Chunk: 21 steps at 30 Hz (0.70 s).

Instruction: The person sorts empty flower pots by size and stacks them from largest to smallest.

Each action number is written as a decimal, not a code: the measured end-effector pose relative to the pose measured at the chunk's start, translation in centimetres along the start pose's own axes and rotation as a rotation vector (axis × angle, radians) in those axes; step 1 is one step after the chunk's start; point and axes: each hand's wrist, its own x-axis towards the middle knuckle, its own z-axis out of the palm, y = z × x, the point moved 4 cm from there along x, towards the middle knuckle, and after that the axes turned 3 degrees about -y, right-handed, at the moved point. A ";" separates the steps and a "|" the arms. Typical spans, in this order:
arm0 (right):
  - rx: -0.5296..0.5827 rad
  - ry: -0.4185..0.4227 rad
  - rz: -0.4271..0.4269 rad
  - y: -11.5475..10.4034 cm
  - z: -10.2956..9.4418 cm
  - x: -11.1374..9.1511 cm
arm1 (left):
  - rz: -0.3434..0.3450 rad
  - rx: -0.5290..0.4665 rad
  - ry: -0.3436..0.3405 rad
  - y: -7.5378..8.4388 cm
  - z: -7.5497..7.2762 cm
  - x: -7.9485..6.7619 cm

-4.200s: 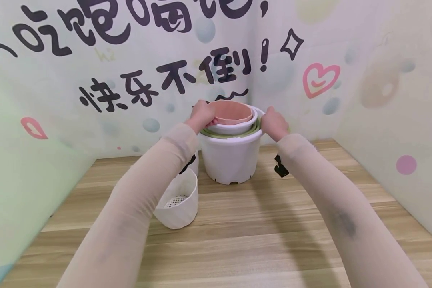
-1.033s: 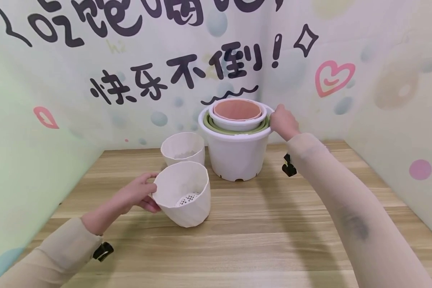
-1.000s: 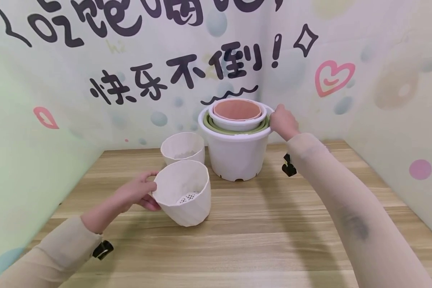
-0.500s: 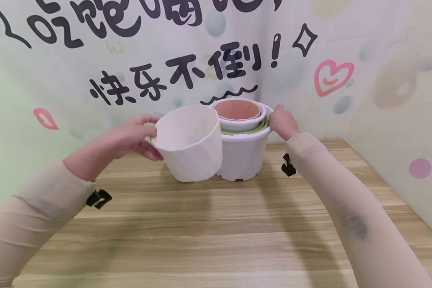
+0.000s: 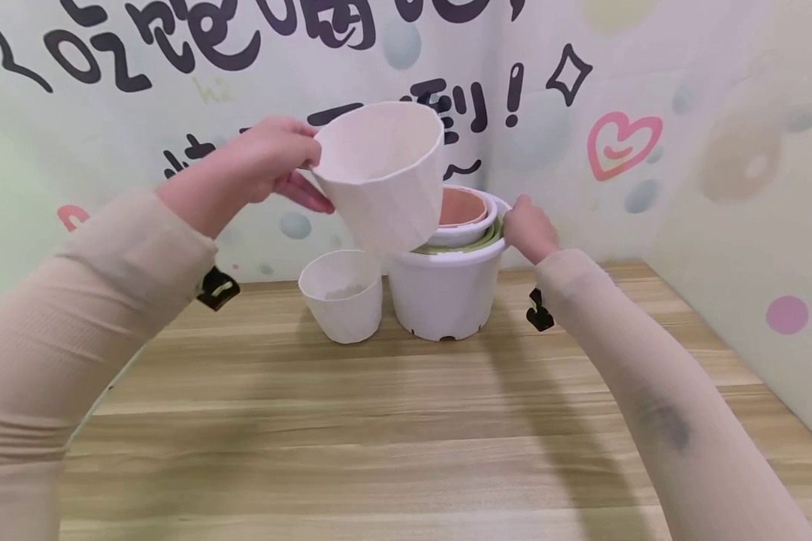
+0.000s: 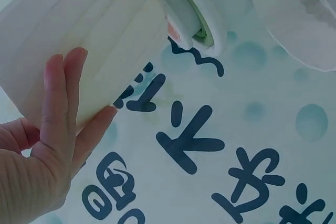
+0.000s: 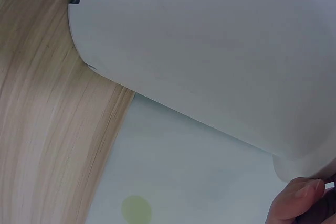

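My left hand (image 5: pixel 260 169) pinches the rim of a white flower pot (image 5: pixel 389 176), thumb inside and fingers spread along the outer wall. This pot is in the air, tilted, overlapping the nested stack in the head view. In the left wrist view the fingers (image 6: pixel 65 93) lie against its ribbed side. My right hand (image 5: pixel 531 229) grips the rim of the large white pot (image 5: pixel 446 293) on its right side. Inside that large pot sit a green pot (image 5: pixel 477 244), a smaller white pot (image 5: pixel 456 236) and a pink pot (image 5: pixel 463 207), one within another.
Another white pot (image 5: pixel 343 297) stands on the wooden table (image 5: pixel 379 436), just left of the large pot. A printed wall cloth (image 5: pixel 555 150) rises right behind the table's back edge, and side walls close in at left and right.
My left hand left the stack, took hold of the front white pot, then lifted it off the table, up and slightly right towards the stack. My right hand stays on the large pot's rim.
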 end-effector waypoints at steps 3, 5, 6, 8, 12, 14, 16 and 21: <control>0.007 -0.006 -0.004 -0.1 0.1 -0.1 | -0.014 -0.003 0.038 1.0 0.5 1.0; 0.013 -0.004 -0.002 -0.1 0.1 -0.1 | -0.025 -0.014 0.064 1.6 0.9 1.8; 0.013 -0.001 -0.003 -0.2 0.1 0.0 | -0.029 -0.030 0.077 1.9 1.1 2.2; 0.014 0.005 -0.001 -0.1 0.0 0.1 | -0.031 -0.046 0.104 2.4 1.5 3.0; 0.006 0.016 0.005 0.0 -0.1 0.2 | -0.032 -0.095 0.166 3.0 2.1 4.7; 0.003 0.019 0.008 0.2 -0.2 0.1 | -0.023 -0.123 0.184 3.0 2.4 5.5; 0.004 0.019 0.014 0.3 -0.2 0.0 | -0.007 -0.157 0.191 2.9 2.9 6.2; 0.009 0.007 0.009 0.0 -0.1 -0.2 | -0.012 -0.195 0.218 2.1 3.5 7.2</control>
